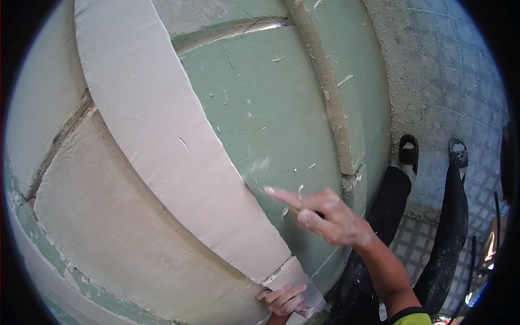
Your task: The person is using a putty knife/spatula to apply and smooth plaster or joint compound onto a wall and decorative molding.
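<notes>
Two bare hands in view, both dusted white. Right forearm (pixel 385 273) enters from the lower edge, out of a dark-cuffed yellow-green sleeve (pixel 414 317), and slants up and leftward; the wrist turns the right hand (pixel 329 218) to the left, above the green surface (pixel 268 111). Its index finger is extended, whitened tip just beside the right edge of the long white strip (pixel 176 146); the other fingers curl in toward the thumb. A small dark patch shows between them; cannot tell whether they pinch anything. Left hand (pixel 284 299) comes up from the lower edge, fingers bent and close together over the short end piece (pixel 297 275); thumb grip cannot be told. Strip runs from upper left to lower centre, a crack parting it from the end piece. White scraps (pixel 285 212) lie beneath the right hand.
</notes>
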Demonstrator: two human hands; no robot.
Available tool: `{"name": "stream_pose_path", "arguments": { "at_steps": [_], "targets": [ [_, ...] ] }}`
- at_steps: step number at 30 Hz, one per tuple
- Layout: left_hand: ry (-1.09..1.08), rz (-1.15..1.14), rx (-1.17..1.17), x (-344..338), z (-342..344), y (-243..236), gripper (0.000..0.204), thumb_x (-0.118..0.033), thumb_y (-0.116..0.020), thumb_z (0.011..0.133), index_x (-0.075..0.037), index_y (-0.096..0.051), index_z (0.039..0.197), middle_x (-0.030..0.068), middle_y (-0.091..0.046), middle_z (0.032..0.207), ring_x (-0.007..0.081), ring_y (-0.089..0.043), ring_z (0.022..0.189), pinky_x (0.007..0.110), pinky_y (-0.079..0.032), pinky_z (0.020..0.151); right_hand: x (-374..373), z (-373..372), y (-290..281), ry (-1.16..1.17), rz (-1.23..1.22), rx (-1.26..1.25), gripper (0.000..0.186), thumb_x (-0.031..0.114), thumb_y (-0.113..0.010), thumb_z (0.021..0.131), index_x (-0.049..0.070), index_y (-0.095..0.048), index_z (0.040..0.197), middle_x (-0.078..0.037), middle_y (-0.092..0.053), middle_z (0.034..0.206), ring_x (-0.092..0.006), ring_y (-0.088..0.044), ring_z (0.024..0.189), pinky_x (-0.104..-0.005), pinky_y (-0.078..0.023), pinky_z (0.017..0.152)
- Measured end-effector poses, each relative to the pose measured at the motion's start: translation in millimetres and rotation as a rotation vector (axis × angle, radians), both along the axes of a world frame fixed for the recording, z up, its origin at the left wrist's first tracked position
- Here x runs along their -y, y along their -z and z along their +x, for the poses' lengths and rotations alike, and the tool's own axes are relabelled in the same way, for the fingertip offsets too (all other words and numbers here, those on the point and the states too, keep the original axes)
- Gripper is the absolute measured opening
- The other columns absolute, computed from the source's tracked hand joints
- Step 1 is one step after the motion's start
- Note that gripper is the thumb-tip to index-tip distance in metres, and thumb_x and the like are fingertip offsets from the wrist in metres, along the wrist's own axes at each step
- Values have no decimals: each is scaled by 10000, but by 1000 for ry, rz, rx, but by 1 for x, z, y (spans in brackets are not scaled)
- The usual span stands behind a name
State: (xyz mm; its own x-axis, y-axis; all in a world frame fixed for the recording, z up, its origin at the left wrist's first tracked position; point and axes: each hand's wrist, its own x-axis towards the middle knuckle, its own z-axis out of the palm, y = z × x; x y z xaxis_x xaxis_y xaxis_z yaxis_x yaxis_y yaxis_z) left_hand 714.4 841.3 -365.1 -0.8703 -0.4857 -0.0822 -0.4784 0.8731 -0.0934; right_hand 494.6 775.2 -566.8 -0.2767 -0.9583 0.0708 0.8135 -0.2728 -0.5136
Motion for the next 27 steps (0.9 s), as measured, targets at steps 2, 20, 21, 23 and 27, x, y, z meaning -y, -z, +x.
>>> {"name": "stream_pose_path", "arguments": {
  "at_steps": [2,20,21,23,27],
  "targets": [
    [-50,9,23,0,-11,2,194,-349,-632,867,-286,-549,703,-184,-731,884,63,-532,863,308,-282,899,36,-44,-1,19,35,4,514,227,-420,987,71,-427,1477,-105,-436,612,-190,-437,555,-346,-444,621],
    [-33,-22,27,-1,-6,9,257,-492,-573,948,-266,-522,838,-157,-725,946,75,-582,933,316,-296,867,66,-96,-23,68,165,148,524,343,-415,1065,42,-389,1493,53,-394,613,-36,-339,460,-230,-305,395],
    [-22,-11,5,-1,-2,12,220,-434,-614,935,-259,-517,843,-143,-723,953,88,-589,940,326,-307,863,65,-98,-22,67,187,114,523,348,-418,1063,52,-391,1494,53,-395,611,-37,-338,457,-229,-299,391],
    [-20,-22,7,1,1,10,197,-394,-636,921,-256,-518,845,-137,-721,959,93,-595,938,332,-318,856,46,-96,-39,55,228,81,489,327,-408,1064,76,-424,1483,56,-394,607,-36,-354,469,-234,-331,417],
    [-33,-1,23,4,5,9,176,-254,-686,867,-239,-517,823,-117,-718,981,116,-616,933,343,-354,824,-46,-57,-22,-215,296,-478,447,256,-450,1025,148,-478,1458,-12,-452,617,-85,-413,562,-280,-444,597]
  ]
}}
